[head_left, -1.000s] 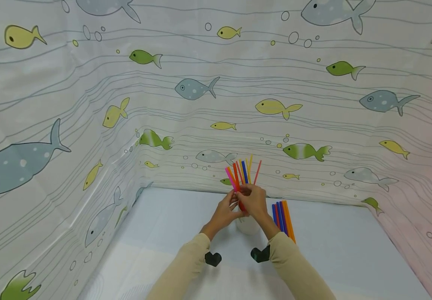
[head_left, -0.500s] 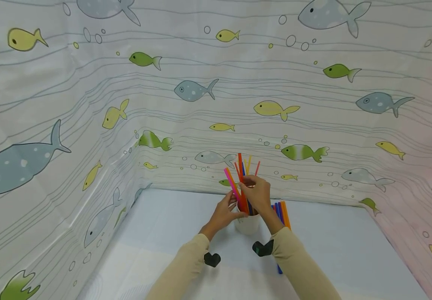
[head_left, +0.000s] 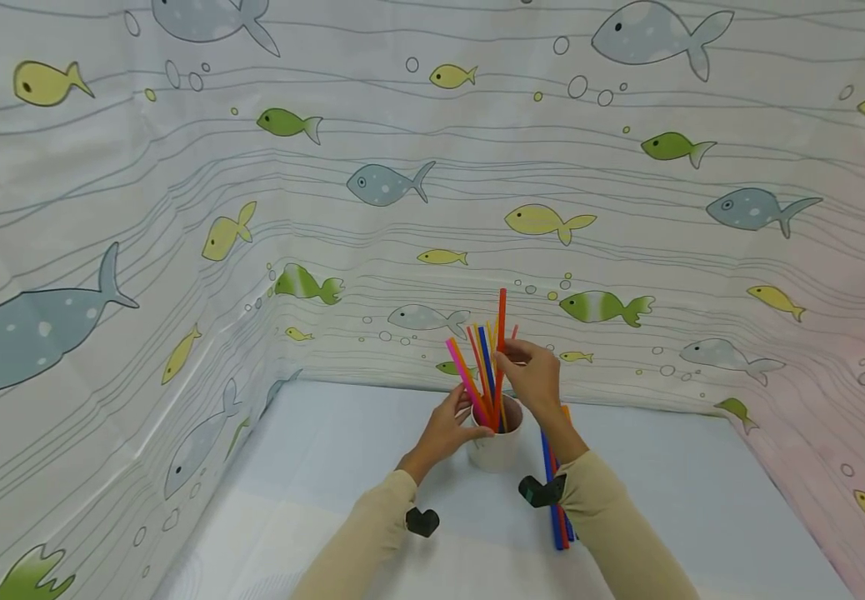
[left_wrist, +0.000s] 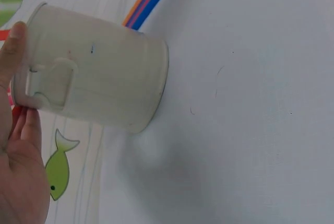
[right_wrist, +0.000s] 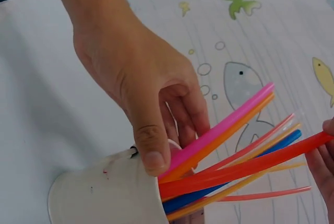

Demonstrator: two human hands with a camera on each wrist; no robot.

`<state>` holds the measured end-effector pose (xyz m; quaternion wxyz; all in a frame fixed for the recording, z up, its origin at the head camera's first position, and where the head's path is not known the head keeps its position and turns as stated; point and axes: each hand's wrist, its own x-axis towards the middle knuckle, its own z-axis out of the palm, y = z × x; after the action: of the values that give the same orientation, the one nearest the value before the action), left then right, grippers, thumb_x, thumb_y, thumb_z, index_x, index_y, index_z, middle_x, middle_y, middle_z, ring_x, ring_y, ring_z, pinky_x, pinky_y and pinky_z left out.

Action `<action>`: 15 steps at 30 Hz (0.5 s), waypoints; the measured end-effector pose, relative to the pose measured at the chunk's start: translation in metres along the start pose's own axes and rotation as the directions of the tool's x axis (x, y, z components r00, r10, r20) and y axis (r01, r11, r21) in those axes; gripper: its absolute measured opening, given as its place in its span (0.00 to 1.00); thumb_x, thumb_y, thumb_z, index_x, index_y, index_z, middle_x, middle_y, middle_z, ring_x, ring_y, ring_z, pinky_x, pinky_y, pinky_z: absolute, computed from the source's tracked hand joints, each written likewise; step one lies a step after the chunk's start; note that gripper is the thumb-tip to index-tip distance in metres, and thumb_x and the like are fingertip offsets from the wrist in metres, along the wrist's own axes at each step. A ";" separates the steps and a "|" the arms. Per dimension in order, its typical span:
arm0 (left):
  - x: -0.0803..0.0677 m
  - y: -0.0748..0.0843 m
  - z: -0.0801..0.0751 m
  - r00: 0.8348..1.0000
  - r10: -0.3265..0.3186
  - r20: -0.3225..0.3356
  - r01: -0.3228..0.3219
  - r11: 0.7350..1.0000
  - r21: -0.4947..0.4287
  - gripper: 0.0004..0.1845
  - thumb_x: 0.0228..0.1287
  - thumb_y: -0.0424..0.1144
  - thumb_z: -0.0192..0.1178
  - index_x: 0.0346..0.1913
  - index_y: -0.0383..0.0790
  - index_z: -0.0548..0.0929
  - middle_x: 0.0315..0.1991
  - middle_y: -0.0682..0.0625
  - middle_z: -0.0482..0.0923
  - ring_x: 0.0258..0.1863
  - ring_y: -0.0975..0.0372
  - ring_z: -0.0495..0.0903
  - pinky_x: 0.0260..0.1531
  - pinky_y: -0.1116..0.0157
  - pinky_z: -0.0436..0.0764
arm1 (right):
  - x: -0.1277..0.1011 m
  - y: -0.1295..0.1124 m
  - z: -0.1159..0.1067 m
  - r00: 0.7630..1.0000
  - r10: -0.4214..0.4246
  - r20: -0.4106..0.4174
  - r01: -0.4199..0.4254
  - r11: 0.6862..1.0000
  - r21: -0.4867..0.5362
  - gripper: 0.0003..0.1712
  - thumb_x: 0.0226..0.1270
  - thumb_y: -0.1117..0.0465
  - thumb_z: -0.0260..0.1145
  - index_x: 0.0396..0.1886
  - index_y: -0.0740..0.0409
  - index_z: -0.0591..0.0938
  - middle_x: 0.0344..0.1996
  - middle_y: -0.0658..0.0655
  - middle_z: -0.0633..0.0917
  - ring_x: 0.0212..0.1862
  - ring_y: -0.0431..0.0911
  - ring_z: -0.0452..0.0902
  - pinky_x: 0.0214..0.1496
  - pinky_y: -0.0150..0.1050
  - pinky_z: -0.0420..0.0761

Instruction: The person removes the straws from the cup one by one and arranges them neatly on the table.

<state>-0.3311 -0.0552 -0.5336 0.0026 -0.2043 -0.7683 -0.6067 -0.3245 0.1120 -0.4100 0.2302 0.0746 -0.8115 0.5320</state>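
**Red straw now rising out of the cup**

You are working on a pale blue table (head_left: 665, 500) walled in by a white curtain printed with fish (head_left: 372, 183).

Nearest you, a small bunch of spare straws (head_left: 557, 521) lies flat on the table, partly under your right sleeve. A moment ago more of that bunch showed beside the cup; your forearm now covers its far end.

Next comes the white cup (head_left: 496, 450), standing upright in the middle of the table. Your left hand (head_left: 449, 429) holds it at the near rim, thumb curled over the edge and fingers against the straws inside, much as it did before.

Above the cup, the change: your right hand (head_left: 533, 379) has climbed from rim level and pinches the red straw (head_left: 502, 333) between thumb and fingertips. That straw now stands taller than the others, with its lower end still inside the cup. The pink straw (right_wrist: 219, 132) and the remaining ones fan out, leaning left.

Judging by this, one straw is being drawn clear of the bundle, and it is not yet free.
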 end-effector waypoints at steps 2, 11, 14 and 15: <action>0.000 0.000 0.000 1.000 -0.006 -0.006 0.006 1.000 0.001 0.51 0.52 0.37 0.74 0.76 0.41 0.55 0.61 0.42 0.71 0.63 0.52 0.71 0.61 0.53 0.72 | 0.003 -0.002 -0.005 1.000 -0.013 -0.008 0.013 1.000 0.007 0.16 0.62 0.61 0.72 0.48 0.63 0.86 0.38 0.58 0.88 0.41 0.49 0.85 0.46 0.42 0.85; -0.001 0.001 0.000 1.000 -0.021 -0.002 0.021 1.000 -0.011 0.49 0.53 0.37 0.73 0.75 0.42 0.56 0.60 0.44 0.72 0.63 0.55 0.71 0.61 0.56 0.72 | 0.016 -0.012 -0.030 0.999 -0.004 -0.045 0.006 0.999 0.054 0.16 0.62 0.58 0.72 0.48 0.59 0.86 0.38 0.56 0.88 0.42 0.45 0.84 0.46 0.36 0.83; -0.001 0.001 -0.001 1.000 -0.022 0.002 0.022 1.000 -0.014 0.49 0.53 0.37 0.73 0.75 0.41 0.56 0.60 0.45 0.72 0.63 0.55 0.71 0.62 0.55 0.71 | 0.020 -0.012 -0.038 0.998 0.007 -0.058 -0.003 0.998 0.070 0.17 0.61 0.57 0.73 0.48 0.59 0.86 0.39 0.56 0.88 0.42 0.44 0.83 0.43 0.31 0.82; -0.001 0.001 -0.001 1.000 -0.021 0.003 0.021 1.000 -0.019 0.49 0.53 0.37 0.73 0.75 0.41 0.56 0.60 0.45 0.72 0.63 0.55 0.71 0.62 0.54 0.71 | 0.020 -0.011 -0.041 0.998 0.014 -0.057 -0.009 0.997 0.073 0.18 0.62 0.56 0.73 0.49 0.59 0.86 0.40 0.56 0.88 0.42 0.44 0.82 0.43 0.29 0.81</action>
<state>-0.3302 -0.0561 -0.5328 -0.0068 -0.1972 -0.7645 -0.6137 -0.3263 0.1468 -0.3780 0.2473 0.0631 -0.7850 0.5644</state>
